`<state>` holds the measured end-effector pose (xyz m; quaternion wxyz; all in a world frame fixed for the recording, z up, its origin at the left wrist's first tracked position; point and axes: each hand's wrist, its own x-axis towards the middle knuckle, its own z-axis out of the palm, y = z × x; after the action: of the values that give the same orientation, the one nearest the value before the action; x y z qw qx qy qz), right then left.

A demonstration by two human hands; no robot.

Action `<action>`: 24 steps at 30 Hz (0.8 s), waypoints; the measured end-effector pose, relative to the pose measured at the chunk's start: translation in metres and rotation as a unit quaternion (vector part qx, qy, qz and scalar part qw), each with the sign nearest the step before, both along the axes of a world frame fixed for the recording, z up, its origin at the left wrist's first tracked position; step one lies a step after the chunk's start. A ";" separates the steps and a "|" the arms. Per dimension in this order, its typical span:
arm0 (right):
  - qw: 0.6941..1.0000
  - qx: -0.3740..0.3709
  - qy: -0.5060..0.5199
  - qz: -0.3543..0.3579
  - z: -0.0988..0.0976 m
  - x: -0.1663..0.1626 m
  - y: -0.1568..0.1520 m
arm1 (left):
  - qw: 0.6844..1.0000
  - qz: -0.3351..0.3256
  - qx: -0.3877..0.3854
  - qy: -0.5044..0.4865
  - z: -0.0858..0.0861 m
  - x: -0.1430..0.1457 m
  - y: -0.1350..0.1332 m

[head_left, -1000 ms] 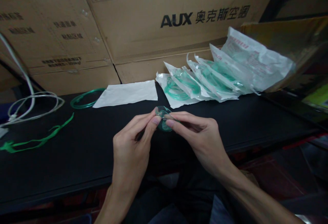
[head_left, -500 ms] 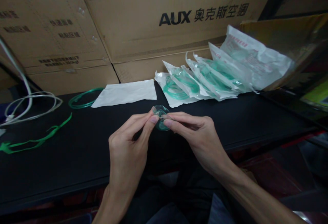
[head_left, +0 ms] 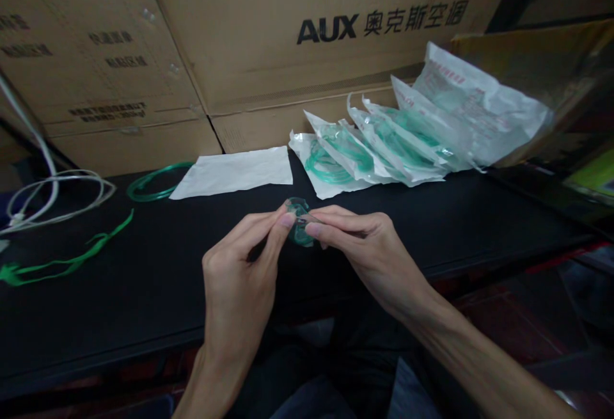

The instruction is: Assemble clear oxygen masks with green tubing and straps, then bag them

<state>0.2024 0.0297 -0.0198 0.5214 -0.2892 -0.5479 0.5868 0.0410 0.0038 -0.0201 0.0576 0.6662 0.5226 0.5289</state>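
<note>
A clear green oxygen mask [head_left: 301,235] is held up in front of me, above the near part of the black tabletop. My left hand [head_left: 249,246] pinches its left side between thumb and fingers. From the right, my right hand [head_left: 359,240] has thumb and index finger closed at the mask's other side. Between the two thumbs shows a small shiny metal strip [head_left: 301,219], at the mask's surface. My fingers hide much of the mask, and whether the strip is fixed to it I cannot tell.
Behind lie a white paper pouch [head_left: 235,173], a coil of green tubing [head_left: 153,183] and several packs with green tubing [head_left: 336,160]. A green elastic strap [head_left: 71,265] and a white cable [head_left: 52,182] are at left. Large cardboard boxes [head_left: 336,67] stand along the back.
The mask has turned slightly between my fingers, and my right hand has shifted a little. Both hands keep their pinch. The view has tilted slightly.
</note>
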 end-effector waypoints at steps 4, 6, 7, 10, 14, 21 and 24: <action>0.999 -0.016 0.021 0.038 -0.001 0.002 0.001 | 1.000 0.001 -0.007 0.005 0.001 0.002 -0.001; 0.998 -0.029 0.028 0.054 -0.001 0.003 0.002 | 1.000 0.003 -0.005 0.006 0.002 0.002 -0.001; 0.997 -0.036 0.031 0.059 -0.001 0.003 0.003 | 1.000 0.006 -0.004 0.006 0.002 0.003 -0.002; 0.995 -0.051 0.044 0.080 -0.001 0.002 0.006 | 1.000 0.006 -0.007 -0.011 0.004 0.002 -0.001; 0.988 -0.082 0.078 0.104 -0.001 0.001 0.008 | 0.997 -0.014 -0.052 -0.060 0.008 -0.002 0.000; 0.974 -0.120 0.123 0.148 -0.003 0.006 0.009 | 0.989 -0.119 -0.076 -0.051 0.012 -0.013 0.006; 0.977 -0.118 0.123 0.130 -0.001 0.006 0.009 | 0.984 -0.131 -0.073 -0.094 0.011 -0.016 0.008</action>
<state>0.2079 0.0386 -0.0211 0.4658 -0.2007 -0.4394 0.7414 0.0246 0.0115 -0.0095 0.2236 0.6700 0.4605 0.5377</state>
